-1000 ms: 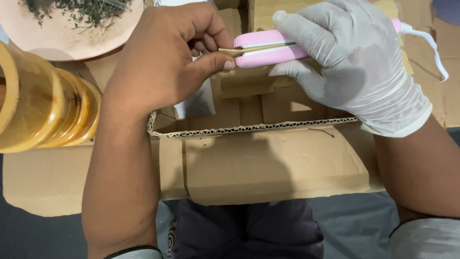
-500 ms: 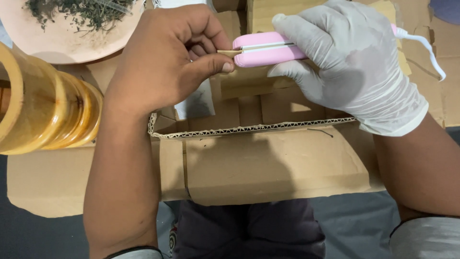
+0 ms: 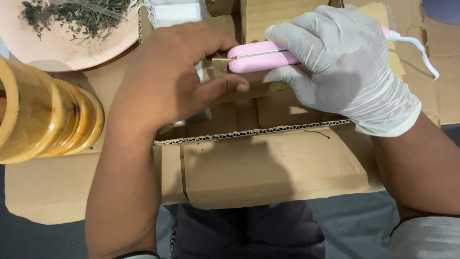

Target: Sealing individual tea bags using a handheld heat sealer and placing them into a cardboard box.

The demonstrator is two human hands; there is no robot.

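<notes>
Gloved right grip (image 3: 345, 72) clamps pink sealer (image 3: 256, 56) over flattened cardboard (image 3: 268, 168).

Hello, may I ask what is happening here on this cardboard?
A person works over a cardboard box. The gloved right hand squeezes a pink clamp-like tool with a white cord. The bare left hand is at the tool's tip, where a thin tan strip sticks out of its closed end. A plate of dried herbs and a yellow jar stand at the left.
</notes>
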